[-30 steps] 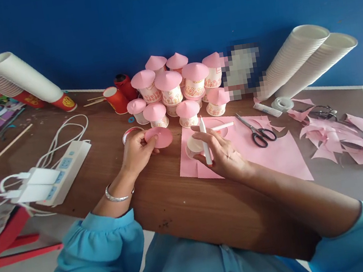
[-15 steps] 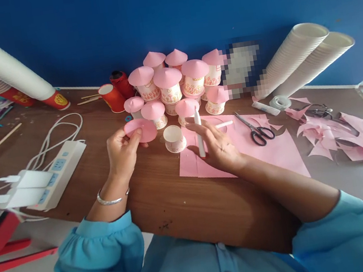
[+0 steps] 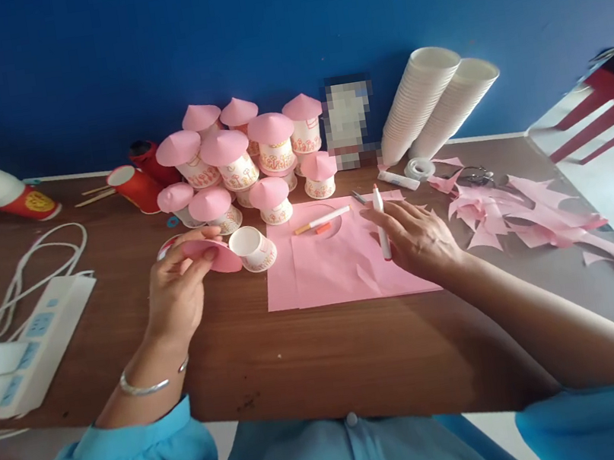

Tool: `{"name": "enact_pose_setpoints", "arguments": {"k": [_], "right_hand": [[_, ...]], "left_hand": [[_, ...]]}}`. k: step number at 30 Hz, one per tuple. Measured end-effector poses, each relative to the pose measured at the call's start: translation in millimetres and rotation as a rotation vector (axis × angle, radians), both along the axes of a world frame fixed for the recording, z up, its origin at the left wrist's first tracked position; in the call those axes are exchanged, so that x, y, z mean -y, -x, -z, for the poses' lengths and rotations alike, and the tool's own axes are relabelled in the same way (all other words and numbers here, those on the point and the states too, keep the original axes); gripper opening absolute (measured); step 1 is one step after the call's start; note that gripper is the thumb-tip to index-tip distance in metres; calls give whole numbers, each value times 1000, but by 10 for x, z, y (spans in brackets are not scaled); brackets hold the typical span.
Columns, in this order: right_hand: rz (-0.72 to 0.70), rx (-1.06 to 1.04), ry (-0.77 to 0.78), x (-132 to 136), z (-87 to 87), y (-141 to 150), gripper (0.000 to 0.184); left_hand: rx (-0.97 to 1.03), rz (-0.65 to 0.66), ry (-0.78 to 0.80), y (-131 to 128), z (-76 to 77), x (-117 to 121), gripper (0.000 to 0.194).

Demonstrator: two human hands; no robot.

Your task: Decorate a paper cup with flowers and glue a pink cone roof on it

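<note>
My left hand [image 3: 176,280] pinches a pink paper disc [image 3: 215,255] by its edge. Just right of it, a small white paper cup [image 3: 254,252] with a printed pattern stands on the table. My right hand [image 3: 420,236] holds a white marker [image 3: 381,226] with a red tip pointing up, between thumb and fingers. That hand is over the right part of the pink paper sheets [image 3: 325,273], covering most of the scissors; only a blade tip [image 3: 358,197] shows. Another marker [image 3: 322,220] and a short orange-red piece [image 3: 330,226] lie on the paper.
Several cups with pink cone roofs [image 3: 224,148] are grouped at the back. Tall stacks of white cups [image 3: 421,105] lean on the wall. Tape [image 3: 419,169], a glue stick [image 3: 399,180] and pink scraps [image 3: 480,212] lie right. A power strip [image 3: 39,331] is left.
The view has turned right. The cup shifted left off the pink paper to beside my left hand. My right hand moved right with the marker, over the scissors. My left hand has tilted the disc.
</note>
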State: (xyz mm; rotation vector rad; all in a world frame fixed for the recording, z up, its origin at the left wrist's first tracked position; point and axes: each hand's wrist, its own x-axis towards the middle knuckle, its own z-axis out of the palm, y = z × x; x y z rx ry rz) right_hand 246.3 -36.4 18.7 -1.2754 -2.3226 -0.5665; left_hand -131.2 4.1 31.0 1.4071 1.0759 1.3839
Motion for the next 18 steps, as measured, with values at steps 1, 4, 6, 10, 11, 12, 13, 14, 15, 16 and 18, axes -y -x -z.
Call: {"name": "enact_pose_setpoints", "arguments": {"k": [1, 4, 6, 10, 11, 12, 13, 14, 15, 16, 18], "right_hand": [[-6, -16, 2, 3, 3, -2, 53], [-49, -58, 24, 12, 32, 15, 53], [-67, -75, 43, 19, 62, 30, 51], [-67, -84, 55, 36, 118, 30, 46], [-67, -83, 52, 41, 128, 23, 46], [-67, -81, 47, 46, 135, 15, 46], [-68, -79, 45, 52, 139, 7, 45], [-67, -76, 44, 59, 140, -1, 45], [-66, -73, 47, 64, 138, -7, 44], [-67, -70, 49, 70, 132, -11, 44], [-69, -65, 46, 75, 116, -15, 42]], "left_hand": [[47, 11, 19, 1, -10, -5, 18], [-34, 157, 19, 29, -64, -18, 17], [-251, 276, -17, 43, -119, -37, 17], [-580, 414, -106, 19, -206, -138, 15], [-643, 429, -128, 8, -217, -169, 15], [-696, 436, -150, -2, -225, -196, 15], [-731, 433, -176, -9, -232, -217, 15], [-736, 424, -197, -12, -240, -229, 15], [-708, 414, -210, -9, -252, -232, 13], [-644, 407, -212, -2, -269, -227, 12], [-447, 411, -187, 22, -323, -196, 11]]}}
